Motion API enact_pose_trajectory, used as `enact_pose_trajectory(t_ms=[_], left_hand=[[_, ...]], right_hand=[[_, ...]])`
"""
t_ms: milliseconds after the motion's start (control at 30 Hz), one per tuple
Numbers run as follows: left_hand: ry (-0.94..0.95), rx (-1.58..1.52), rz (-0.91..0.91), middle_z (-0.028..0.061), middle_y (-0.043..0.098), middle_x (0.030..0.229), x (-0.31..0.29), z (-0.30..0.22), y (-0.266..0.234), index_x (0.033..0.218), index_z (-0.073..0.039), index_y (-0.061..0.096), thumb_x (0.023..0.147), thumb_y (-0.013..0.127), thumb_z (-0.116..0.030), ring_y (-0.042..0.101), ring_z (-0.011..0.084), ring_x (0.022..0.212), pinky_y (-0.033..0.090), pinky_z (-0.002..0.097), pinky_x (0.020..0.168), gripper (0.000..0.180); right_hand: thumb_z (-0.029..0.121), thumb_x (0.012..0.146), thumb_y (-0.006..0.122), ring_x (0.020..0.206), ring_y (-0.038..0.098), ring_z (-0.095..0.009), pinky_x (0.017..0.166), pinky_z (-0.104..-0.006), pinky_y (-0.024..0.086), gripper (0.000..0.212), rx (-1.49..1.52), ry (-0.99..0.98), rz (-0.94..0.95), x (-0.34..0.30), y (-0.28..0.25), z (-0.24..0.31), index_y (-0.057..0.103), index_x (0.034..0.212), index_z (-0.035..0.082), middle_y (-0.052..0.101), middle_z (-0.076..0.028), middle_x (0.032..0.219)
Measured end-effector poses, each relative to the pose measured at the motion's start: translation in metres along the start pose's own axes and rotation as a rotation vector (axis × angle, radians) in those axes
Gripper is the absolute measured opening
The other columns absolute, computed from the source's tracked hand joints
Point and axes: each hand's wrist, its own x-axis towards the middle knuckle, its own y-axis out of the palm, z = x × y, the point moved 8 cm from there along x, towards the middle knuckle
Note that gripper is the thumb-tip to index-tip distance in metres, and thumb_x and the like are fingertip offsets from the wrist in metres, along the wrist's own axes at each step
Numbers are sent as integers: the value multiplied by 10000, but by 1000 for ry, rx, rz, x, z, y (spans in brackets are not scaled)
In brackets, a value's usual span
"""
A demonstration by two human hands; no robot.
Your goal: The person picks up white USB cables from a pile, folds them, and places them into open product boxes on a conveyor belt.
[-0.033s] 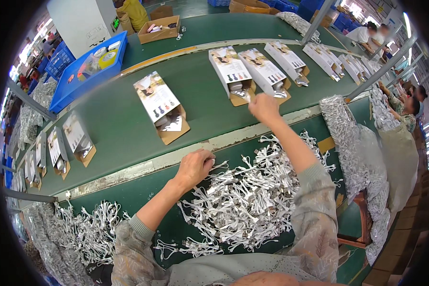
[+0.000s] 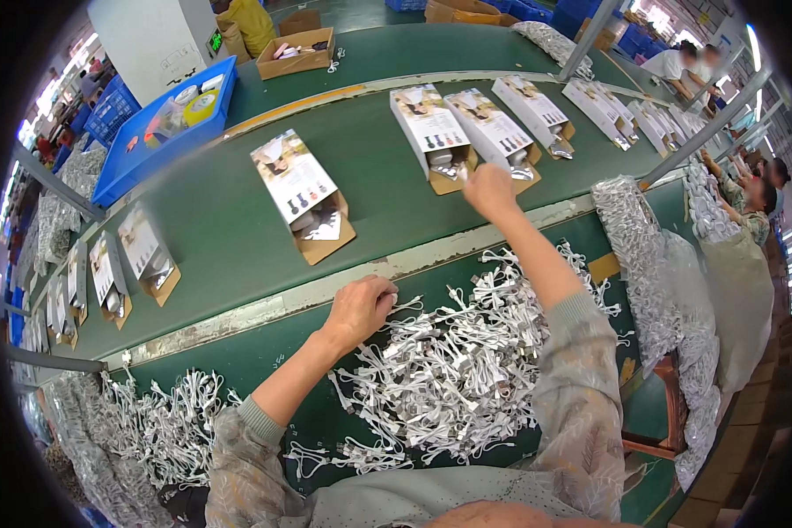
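My right hand [image 2: 491,191] is closed in a pinch at the open lower end of a white printed box [image 2: 431,126] on the green conveyor belt. A white tip shows at its fingers, apparently a bundled charging cable mostly hidden by them. Just right of that box, another printed box [image 2: 491,132] has its flap beside my knuckles. My left hand [image 2: 359,310] is curled shut near the belt's front edge, with a bit of white, seemingly a cable, at its fingertips. Below it spreads a heap of white charging cables [image 2: 453,378].
More open boxes lie along the belt, one nearer the left [image 2: 295,189]. A blue tray [image 2: 163,132] and a cardboard carton [image 2: 295,55] stand beyond. Bags of wrapped goods [image 2: 638,264] hang at right, beside metal posts [image 2: 704,128]. Co-workers [image 2: 752,207] are at far right.
The boxes on the belt have shifted slightly to the right. My right hand has moved a little with them, while my left hand stays in place.
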Motion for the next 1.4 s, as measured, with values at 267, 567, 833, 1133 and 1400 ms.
enact_pose_trajectory(t_ms=[267, 567, 833, 1133, 1400], left_hand=[[28, 62, 20, 134, 611, 924, -12, -6, -12, 964, -39, 631, 813, 598, -107, 600, 345, 869, 490, 432, 756, 169], [-23, 139, 201, 147, 617, 930, -28, 4, -2, 976, -18, 618, 783, 656, -150, 604, 321, 899, 488, 407, 795, 238], [-118, 10, 190, 156, 663, 834, -35, 22, -5, 936, -13, 609, 780, 596, -96, 633, 344, 808, 499, 425, 736, 177], [-64, -3, 107, 175, 643, 854, -57, 34, -17, 931, -3, 624, 750, 571, -72, 623, 352, 809, 492, 435, 735, 200], [-249, -314, -49, 144, 652, 757, -69, 56, -49, 931, 34, 630, 795, 600, -88, 634, 218, 682, 502, 323, 668, 185]], right_hand=[[159, 806, 587, 801, 634, -381, 721, -479, 496, 153, 134, -138, -149, 17, -2, -30, 693, 814, 49, 663, -192, 806], [215, 717, 683, 824, 654, -297, 777, -387, 505, 197, 9, -245, 700, -127, -19, 15, 700, 828, 53, 683, -142, 824], [82, 804, 611, 673, 659, -178, 643, -282, 529, 139, 812, 158, 422, -98, -40, 21, 641, 884, -26, 667, -91, 769], [-95, 812, 512, 872, 633, -221, 819, -323, 565, 235, 1821, 666, 14, -64, 61, 23, 510, 1041, -39, 576, -103, 930], [84, 817, 611, 855, 641, -331, 725, -392, 526, 302, 167, -5, -153, -29, 36, 37, 544, 1106, 28, 616, -145, 1018]])
